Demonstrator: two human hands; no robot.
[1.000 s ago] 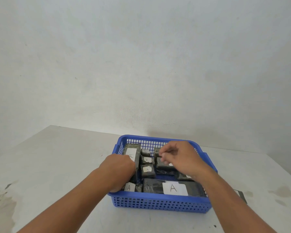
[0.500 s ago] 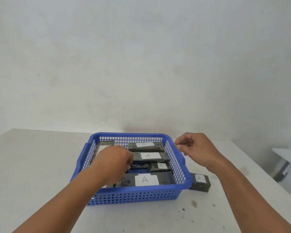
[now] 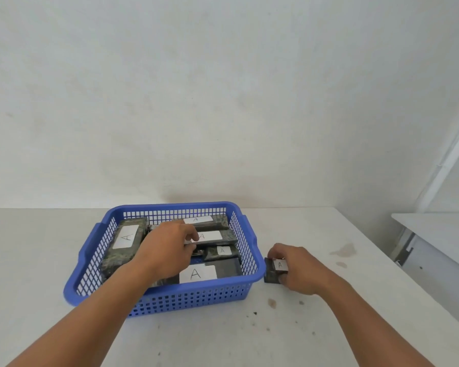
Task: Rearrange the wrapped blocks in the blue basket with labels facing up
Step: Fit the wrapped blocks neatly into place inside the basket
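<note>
A blue basket [image 3: 196, 295] sits on the white table and holds several dark wrapped blocks with white "A" labels up: a long one at the left [image 3: 125, 242], two at the back right [image 3: 212, 235], a small one [image 3: 221, 252] and a large one at the front [image 3: 210, 272]. My left hand [image 3: 167, 250] is inside the basket, fingers curled down among the middle blocks; what it touches is hidden. My right hand [image 3: 297, 268] grips a small wrapped block [image 3: 274, 270], label up, on the table just right of the basket.
The white table [image 3: 37, 260] runs back to a plain wall. A second white table [image 3: 435, 234] stands at the right, across a gap. Brown stains [image 3: 342, 251] mark the tabletop right of my hand, with small dark specks in front of the basket.
My right hand left the basket, moved right and down, and closed on the small block on the table. My left hand stayed in the basket. My view turned, showing the basket more from the right.
</note>
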